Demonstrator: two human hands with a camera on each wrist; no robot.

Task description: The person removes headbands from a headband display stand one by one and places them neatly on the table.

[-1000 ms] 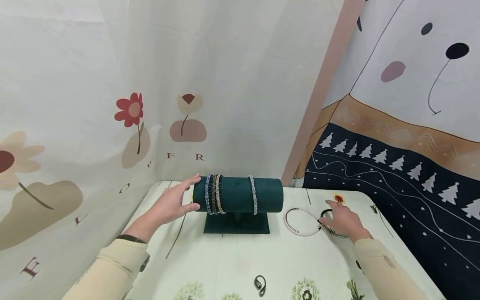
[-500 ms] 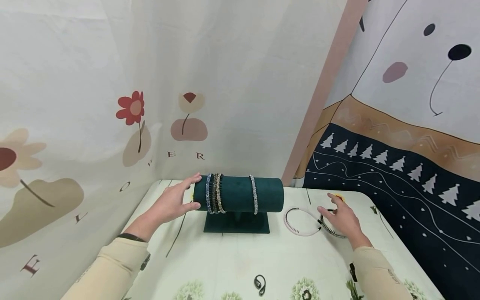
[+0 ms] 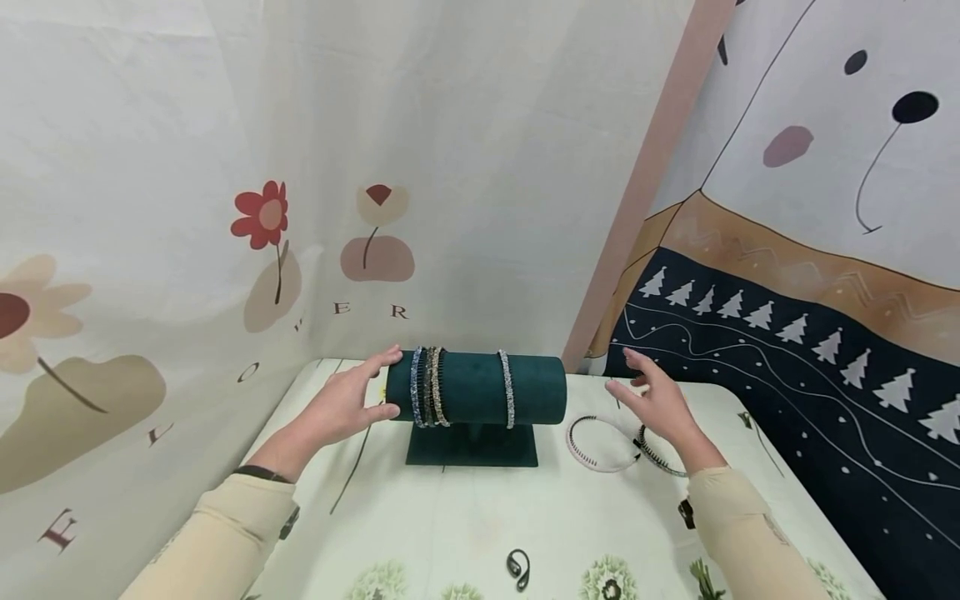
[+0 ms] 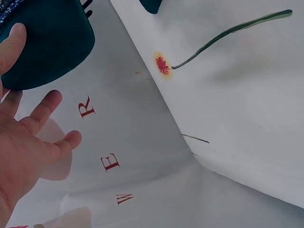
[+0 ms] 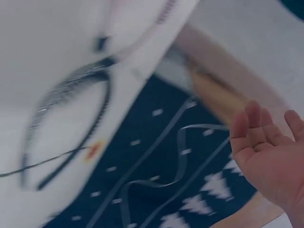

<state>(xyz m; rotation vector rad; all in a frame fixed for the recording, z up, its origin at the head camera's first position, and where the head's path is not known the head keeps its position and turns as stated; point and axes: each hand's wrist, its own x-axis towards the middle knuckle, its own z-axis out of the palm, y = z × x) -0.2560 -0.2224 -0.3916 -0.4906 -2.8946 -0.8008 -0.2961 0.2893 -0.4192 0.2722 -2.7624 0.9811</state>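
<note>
A dark green velvet headband stand [image 3: 472,392], a horizontal roll on a flat base, stands on the table. Three glittery toothed headbands [image 3: 429,387] sit close together near its left end, and a silver one [image 3: 507,389] is further right. My left hand [image 3: 341,406] rests on the roll's left end, thumb in front, fingers spread; the left wrist view shows them splayed around the roll's end [image 4: 57,47]. To the right of the stand my right hand [image 3: 660,406] is raised with nothing in it. Below it lie a pale pink headband [image 3: 573,442] and a dark glittery headband [image 5: 61,95].
A black ear-hook earphone [image 3: 519,570] lies near the front of the table [image 3: 450,517], which has a flower-print cover. Printed curtains [image 3: 487,167] hang close behind and on both sides.
My right hand has risen from beside the dark headband and moved left toward the stand, exposing more of that headband. The left hand stays on the roll's end.
</note>
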